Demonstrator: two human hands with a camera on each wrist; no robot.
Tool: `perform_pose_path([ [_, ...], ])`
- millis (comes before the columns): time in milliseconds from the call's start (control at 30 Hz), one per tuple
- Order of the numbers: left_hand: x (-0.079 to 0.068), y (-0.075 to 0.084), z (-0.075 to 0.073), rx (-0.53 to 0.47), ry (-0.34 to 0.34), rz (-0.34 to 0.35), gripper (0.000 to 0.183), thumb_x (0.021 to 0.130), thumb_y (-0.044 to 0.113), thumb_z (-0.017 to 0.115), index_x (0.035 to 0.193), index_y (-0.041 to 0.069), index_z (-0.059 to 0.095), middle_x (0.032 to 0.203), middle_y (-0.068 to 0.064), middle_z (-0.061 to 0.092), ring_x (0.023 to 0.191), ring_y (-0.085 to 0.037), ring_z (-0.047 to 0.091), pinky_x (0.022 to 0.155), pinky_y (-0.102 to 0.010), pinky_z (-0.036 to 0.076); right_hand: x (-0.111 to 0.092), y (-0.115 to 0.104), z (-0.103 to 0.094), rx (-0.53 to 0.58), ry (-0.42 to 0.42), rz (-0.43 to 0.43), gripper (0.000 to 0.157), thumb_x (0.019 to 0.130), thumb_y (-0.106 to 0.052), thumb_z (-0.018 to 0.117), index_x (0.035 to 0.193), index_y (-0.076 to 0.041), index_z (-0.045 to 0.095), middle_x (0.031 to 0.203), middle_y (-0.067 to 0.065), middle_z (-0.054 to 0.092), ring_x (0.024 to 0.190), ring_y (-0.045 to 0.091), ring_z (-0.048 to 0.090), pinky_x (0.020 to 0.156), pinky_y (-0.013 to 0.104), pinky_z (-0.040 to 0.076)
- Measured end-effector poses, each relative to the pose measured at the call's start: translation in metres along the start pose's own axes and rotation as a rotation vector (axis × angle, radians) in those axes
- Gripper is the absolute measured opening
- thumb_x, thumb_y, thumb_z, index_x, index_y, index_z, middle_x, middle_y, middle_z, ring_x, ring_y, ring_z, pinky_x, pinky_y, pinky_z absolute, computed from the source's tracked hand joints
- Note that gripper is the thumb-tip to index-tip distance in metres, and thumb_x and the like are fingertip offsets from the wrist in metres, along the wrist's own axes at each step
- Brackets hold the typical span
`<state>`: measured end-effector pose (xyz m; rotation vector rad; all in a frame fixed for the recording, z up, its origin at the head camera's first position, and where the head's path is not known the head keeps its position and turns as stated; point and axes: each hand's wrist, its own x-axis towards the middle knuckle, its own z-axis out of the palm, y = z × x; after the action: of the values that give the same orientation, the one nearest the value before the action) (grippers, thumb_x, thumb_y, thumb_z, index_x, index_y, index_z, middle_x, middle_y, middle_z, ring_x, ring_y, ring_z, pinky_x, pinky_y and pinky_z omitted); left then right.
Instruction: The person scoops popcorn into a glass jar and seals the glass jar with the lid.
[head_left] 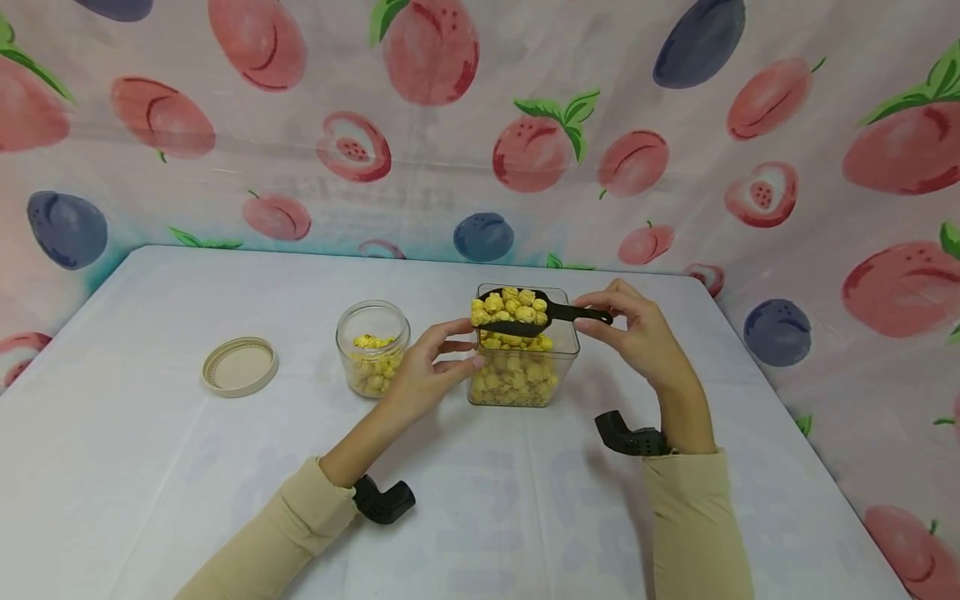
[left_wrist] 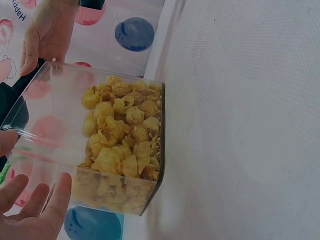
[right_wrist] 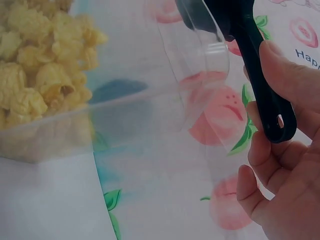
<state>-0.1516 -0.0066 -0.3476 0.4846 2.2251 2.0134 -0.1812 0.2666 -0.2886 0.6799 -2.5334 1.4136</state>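
R hand [head_left: 633,329] pinches scoop [head_left: 558,311]; L hand [head_left: 431,367], fingers loose, is by tub [head_left: 567,343]. Popcorn [head_left: 525,315] heaped, so pieces might spill w/ any wrist tilt.

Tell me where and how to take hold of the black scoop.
Pinch the black scoop by its slim handle, from the right, as the right hand does. The handle points that way, reaching past the clear container; the bowl is heaped with popcorn, so a level hold should spill least.
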Motion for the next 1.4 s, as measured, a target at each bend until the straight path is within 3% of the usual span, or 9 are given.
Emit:
perform_pose_path([
  [200,0.000,0.003,-0.003,0.021,-0.022,-0.004,0.054,0.089,0.016,0.063,0.137,0.007,0.041,0.138,-0.012,0.043,0.120,-0.030,0.050,0.096,-0.039,0.049,0.001,-0.005,0.003,0.024,0.019,-0.009,0.021,0.083,-0.001,0.067,0.104,0.002,0.067,0.083,-0.003,0.048,0.083,0.012,0.042,0.072,0.023,0.035],
  [500,-0.003,0.017,-0.016,0.077,-0.034,0.052,0.051,0.090,0.012,0.062,0.137,0.006,0.042,0.135,-0.014,0.047,0.116,-0.030,0.053,0.095,-0.040,0.049,0.000,-0.014,0.004,0.033,0.050,-0.030,0.020,0.083,-0.001,0.066,0.104,0.001,0.067,0.084,-0.003,0.047,0.085,0.014,0.040,0.073,0.026,0.034],
  [800,-0.009,0.034,-0.041,0.126,-0.014,0.070,0.051,0.090,0.014,0.062,0.138,0.012,0.043,0.134,-0.009,0.049,0.118,-0.027,0.053,0.093,-0.028,0.050,0.000,-0.022,0.007,0.044,0.077,-0.069,0.020,0.082,0.004,0.066,0.102,0.004,0.067,0.083,-0.004,0.046,0.085,0.013,0.040,0.074,0.024,0.034],
  [1100,-0.013,0.046,-0.068,0.161,0.053,0.080,0.051,0.089,0.015,0.063,0.137,0.013,0.044,0.137,-0.002,0.047,0.120,-0.018,0.051,0.093,-0.017,0.047,-0.001,-0.023,0.010,0.045,0.086,-0.080,0.020,0.081,0.005,0.066,0.101,0.005,0.066,0.082,-0.004,0.046,0.084,0.012,0.040,0.074,0.023,0.034],
  [1267,-0.017,0.051,-0.082,0.184,0.088,0.098,0.051,0.089,0.014,0.063,0.137,0.012,0.044,0.138,-0.002,0.046,0.120,-0.015,0.050,0.095,-0.016,0.046,-0.001,-0.023,0.012,0.058,0.085,-0.091,0.020,0.081,0.006,0.066,0.101,0.005,0.066,0.082,-0.003,0.046,0.084,0.012,0.040,0.075,0.024,0.034],
  [1400,-0.021,0.054,-0.095,0.267,0.097,0.079,0.054,0.089,0.018,0.064,0.139,0.014,0.042,0.138,-0.003,0.045,0.122,-0.016,0.048,0.099,-0.022,0.045,-0.002,-0.022,0.013,0.068,0.086,-0.094,0.020,0.081,0.005,0.066,0.101,0.005,0.066,0.082,-0.003,0.046,0.084,0.013,0.041,0.075,0.024,0.034],
])
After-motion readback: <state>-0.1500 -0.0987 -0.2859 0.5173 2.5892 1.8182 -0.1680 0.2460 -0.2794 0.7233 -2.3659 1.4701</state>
